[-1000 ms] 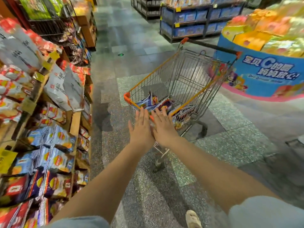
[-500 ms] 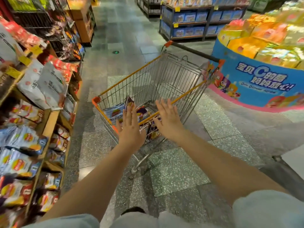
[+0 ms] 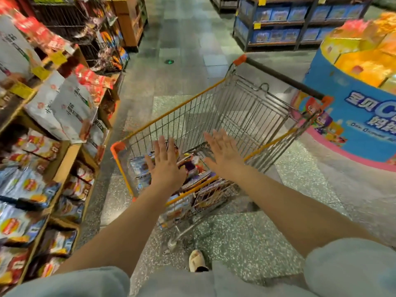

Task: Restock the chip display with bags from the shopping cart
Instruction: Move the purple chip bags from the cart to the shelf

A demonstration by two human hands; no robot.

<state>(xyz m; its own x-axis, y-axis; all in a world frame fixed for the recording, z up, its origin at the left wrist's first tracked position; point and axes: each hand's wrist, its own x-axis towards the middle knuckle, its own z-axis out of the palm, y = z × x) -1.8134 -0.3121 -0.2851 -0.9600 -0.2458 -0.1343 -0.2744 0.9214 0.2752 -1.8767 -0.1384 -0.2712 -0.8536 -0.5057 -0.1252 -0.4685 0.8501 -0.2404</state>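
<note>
Chip bags (image 3: 188,168) lie heaped in the near end of the shopping cart (image 3: 252,116), and I have both hands stretched over them, left hand (image 3: 166,166) and right hand (image 3: 224,155), fingers straight and spread, holding nothing. The pile looks loose and slippery, so I judge a flat-handed scoop could squeeze a bag out sideways, crush the chips, or let one drop to the floor. The cart stands on wheels near the chip display (image 3: 32,189) on my left, so leaning on its rim could roll it away from me.
</note>
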